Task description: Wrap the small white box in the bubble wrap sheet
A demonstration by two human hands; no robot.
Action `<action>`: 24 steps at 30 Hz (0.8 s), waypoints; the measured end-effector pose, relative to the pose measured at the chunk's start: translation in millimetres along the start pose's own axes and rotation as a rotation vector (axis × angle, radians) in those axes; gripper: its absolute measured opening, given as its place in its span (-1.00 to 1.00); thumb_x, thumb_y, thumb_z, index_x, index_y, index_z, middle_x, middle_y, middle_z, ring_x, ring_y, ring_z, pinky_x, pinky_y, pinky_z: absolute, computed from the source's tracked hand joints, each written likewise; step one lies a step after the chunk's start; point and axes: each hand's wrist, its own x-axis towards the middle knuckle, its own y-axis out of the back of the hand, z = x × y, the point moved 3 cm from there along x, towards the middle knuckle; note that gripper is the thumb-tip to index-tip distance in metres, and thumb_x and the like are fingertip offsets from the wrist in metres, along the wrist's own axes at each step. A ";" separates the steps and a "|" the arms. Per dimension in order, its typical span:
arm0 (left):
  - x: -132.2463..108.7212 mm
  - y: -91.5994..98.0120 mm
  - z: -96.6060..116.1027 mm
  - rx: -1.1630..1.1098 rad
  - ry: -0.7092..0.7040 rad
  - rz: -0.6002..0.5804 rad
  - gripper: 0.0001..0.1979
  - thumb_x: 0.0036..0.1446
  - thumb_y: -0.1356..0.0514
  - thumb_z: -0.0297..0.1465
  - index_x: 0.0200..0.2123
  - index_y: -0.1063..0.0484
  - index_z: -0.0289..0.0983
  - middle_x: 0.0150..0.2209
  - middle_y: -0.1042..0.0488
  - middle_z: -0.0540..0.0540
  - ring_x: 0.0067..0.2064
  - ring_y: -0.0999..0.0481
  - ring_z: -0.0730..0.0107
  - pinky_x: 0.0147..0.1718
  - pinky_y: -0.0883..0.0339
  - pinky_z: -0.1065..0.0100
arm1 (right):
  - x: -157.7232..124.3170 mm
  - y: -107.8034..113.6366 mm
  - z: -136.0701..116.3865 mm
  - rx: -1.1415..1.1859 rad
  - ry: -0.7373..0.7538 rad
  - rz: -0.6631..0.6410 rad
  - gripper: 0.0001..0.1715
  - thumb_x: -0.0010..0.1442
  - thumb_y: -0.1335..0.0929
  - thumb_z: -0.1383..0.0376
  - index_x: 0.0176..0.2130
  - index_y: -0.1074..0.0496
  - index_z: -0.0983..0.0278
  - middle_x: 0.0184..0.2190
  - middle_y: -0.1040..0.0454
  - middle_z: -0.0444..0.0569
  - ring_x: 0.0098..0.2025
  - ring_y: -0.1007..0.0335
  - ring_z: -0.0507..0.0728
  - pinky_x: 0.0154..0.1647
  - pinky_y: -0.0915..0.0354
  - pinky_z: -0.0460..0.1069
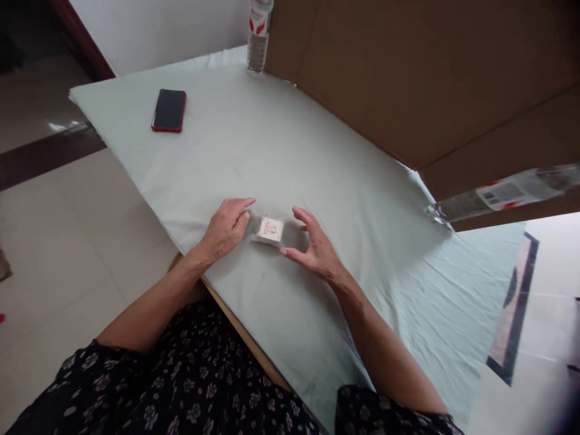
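Observation:
A small white block with red print, inside a clear plastic wrapper (270, 230), lies on the pale green tablecloth (254, 157) near the table's front edge. I cannot tell what the wrapper contains. To its left, my left hand (227, 227) hovers or rests at the cloth with fingers stretched out, nothing in it. My right hand (313, 244) is on the other side, thumb and fingers apart in a curve, its thumb tip close to the wrapper's corner. Whether that thumb touches the wrapper is unclear.
A phone in a red case (169, 110) lies at the far left. Brown cardboard (408, 78) stands along the back and right. One plastic bottle (258, 39) stands at its left end, and another bottle (493, 194) is at its right end.

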 end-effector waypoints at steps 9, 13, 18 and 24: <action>-8.4 -19.0 -12.6 -0.042 0.011 -0.081 -0.49 0.27 0.02 -0.47 0.27 -0.28 -0.34 0.07 -0.56 -0.25 0.12 -0.48 0.15 0.19 -0.32 0.00 | 17.8 -31.3 16.6 0.085 0.035 -0.016 0.11 0.08 -0.50 -0.11 0.43 -0.05 0.04 0.23 -0.40 0.12 0.23 -0.35 0.38 0.29 -0.19 0.36; -10.5 -19.8 -14.4 -0.057 0.012 -0.036 -0.52 0.27 0.01 -0.47 0.22 -0.33 -0.34 0.04 -0.57 -0.25 0.11 -0.49 0.15 0.16 -0.33 0.02 | 12.0 -37.8 14.9 0.101 -0.021 0.096 -0.04 0.12 -0.50 0.02 0.38 -0.14 0.04 0.09 -0.50 0.05 0.11 -0.44 0.29 0.20 -0.30 0.27; -11.7 -19.2 -12.9 -0.085 0.036 0.009 -0.55 0.26 -0.01 -0.46 0.20 -0.36 -0.32 0.04 -0.58 -0.24 0.09 -0.51 0.16 0.15 -0.35 0.04 | 11.2 -39.7 13.7 0.136 -0.069 0.230 -0.10 0.16 -0.47 0.09 0.37 -0.13 0.07 0.12 -0.48 0.07 0.11 -0.46 0.23 0.19 -0.35 0.21; -12.1 -17.5 -10.6 -0.086 0.034 0.014 -0.59 0.24 -0.04 -0.44 0.12 -0.42 -0.31 0.03 -0.58 -0.24 0.09 -0.52 0.16 0.15 -0.37 0.05 | 11.7 -40.0 13.6 0.043 -0.102 0.194 -0.09 0.17 -0.47 0.10 0.38 -0.12 0.14 0.29 -0.36 0.17 0.30 -0.31 0.34 0.33 -0.21 0.33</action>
